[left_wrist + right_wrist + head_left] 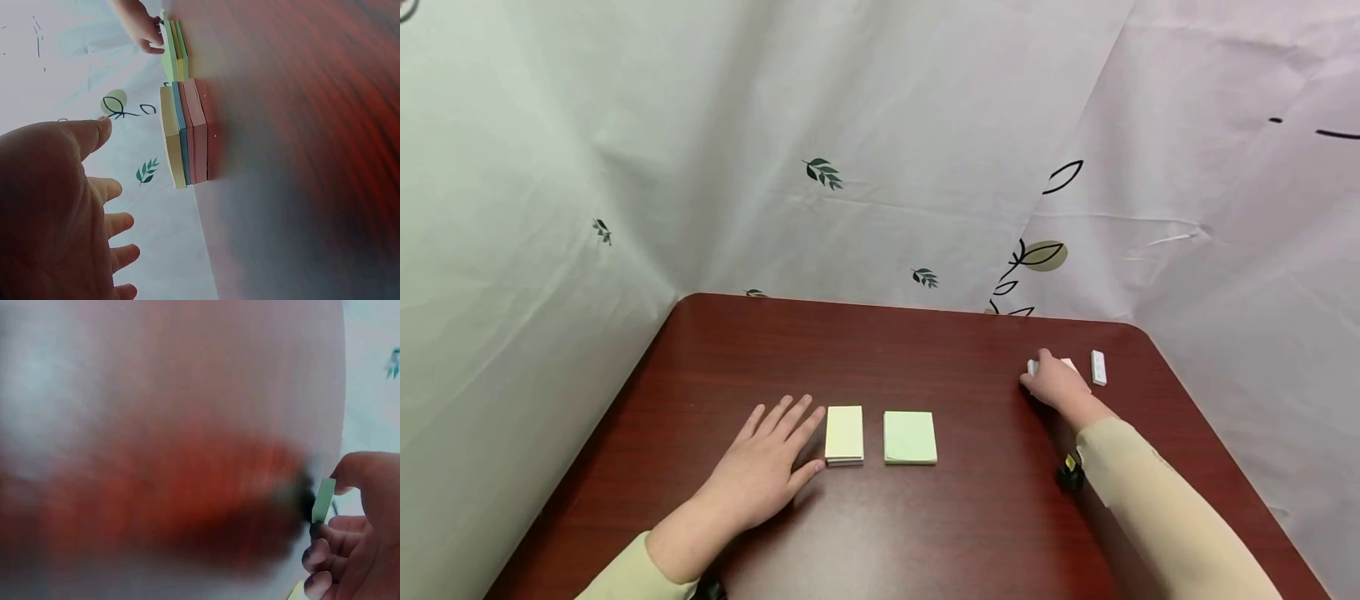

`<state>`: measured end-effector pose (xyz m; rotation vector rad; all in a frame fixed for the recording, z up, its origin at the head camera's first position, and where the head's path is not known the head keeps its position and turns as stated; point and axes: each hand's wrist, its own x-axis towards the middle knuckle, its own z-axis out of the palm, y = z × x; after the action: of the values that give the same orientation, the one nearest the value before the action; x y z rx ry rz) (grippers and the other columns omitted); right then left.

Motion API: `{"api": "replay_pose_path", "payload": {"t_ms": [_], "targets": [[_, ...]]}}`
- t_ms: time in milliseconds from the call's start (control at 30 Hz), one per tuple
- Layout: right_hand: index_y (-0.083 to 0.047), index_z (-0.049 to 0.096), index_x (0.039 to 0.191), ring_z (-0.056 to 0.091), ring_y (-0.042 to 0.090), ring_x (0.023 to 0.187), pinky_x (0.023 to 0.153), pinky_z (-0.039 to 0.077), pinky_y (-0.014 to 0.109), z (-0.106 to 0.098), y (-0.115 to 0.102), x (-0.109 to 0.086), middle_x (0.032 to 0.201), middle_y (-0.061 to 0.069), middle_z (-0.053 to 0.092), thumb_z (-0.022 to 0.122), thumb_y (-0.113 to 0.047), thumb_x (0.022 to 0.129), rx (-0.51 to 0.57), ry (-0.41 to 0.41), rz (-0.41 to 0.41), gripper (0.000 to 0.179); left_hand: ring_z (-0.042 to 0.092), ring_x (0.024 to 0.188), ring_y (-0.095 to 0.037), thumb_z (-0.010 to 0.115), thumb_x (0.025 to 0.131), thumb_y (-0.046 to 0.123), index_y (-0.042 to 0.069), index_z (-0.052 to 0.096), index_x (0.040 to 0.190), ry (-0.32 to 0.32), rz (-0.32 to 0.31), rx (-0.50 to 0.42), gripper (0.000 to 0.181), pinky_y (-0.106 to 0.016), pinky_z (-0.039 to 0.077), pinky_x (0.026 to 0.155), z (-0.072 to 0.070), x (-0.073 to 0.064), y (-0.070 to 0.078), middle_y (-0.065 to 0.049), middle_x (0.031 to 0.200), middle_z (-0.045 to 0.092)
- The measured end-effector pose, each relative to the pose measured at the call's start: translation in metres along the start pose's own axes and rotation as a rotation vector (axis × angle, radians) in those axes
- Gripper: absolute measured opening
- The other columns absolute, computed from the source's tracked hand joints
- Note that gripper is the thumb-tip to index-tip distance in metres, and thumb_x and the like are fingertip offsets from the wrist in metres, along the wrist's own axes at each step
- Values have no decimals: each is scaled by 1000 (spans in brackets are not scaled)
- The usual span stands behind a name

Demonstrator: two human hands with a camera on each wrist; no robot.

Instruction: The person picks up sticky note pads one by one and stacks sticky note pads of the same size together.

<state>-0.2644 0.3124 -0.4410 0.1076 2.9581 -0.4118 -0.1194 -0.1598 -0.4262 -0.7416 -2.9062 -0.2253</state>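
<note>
My right hand (1054, 382), at the far right of the table, pinches a small pale block (323, 500) between thumb and fingers. The block looks greenish in the right wrist view and whitish from the head; the hand hides most of it. My left hand (756, 471) is spread with straight fingers, beside a stack of sticky note pads (845, 435). That stack has yellow on top, with blue and pink layers (194, 134) below. Just right of it stands a second sticky note stack (910, 437), green on top, with a yellow layer between green ones.
A small white oblong piece (1098, 367) with faint markings lies right of my right hand. Another pale piece (1070, 364) shows partly behind that hand. The dark red table (985, 533) has rounded far corners, and white leaf-printed cloth (880, 225) hangs behind it and at both sides.
</note>
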Motion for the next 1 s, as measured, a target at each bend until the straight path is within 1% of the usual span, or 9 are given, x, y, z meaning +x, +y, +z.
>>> {"api": "replay_pose_path", "payload": {"t_ms": [133,300,433,600,800,1000], "targets": [[11,33,140,62,37,91,78,48,53,8,-11,-14,112,30,61,57,-28,94,3,-22,-29,65,30,145,-34,58,97,49,15,40,153,2,0,5,68,-57,21,115,0,0,-1,-10,158,35],[6,39,139,61,30,81,73,48,50,16,-29,-37,101,22,65,61,-26,91,2,-26,-71,62,32,144,-34,58,97,49,15,41,152,7,1,12,67,-57,20,115,0,0,-1,-10,157,36],[3,42,137,59,26,75,70,49,47,24,-44,-55,93,15,65,64,-25,89,-5,-42,-111,60,31,144,-35,58,96,48,15,41,152,7,3,10,67,-57,20,115,1,1,0,-10,157,36],[0,44,137,57,21,68,64,48,42,34,-61,-73,86,9,63,66,-24,86,-8,-52,-135,60,31,144,-35,58,96,48,15,41,152,-1,1,13,67,-57,20,115,0,1,1,-10,157,36],[-3,49,131,54,18,63,58,46,38,42,-79,-87,79,6,61,66,-23,83,-8,-34,-167,55,32,144,-35,58,96,49,16,41,152,-14,-6,11,67,-58,20,115,-1,2,3,-10,157,36],[-5,51,128,54,16,61,57,46,37,46,-90,-96,76,4,61,67,-22,82,-4,-20,-182,52,31,144,-35,56,97,51,16,40,153,-32,-13,8,68,-58,20,115,-1,3,4,-10,157,36]]}}
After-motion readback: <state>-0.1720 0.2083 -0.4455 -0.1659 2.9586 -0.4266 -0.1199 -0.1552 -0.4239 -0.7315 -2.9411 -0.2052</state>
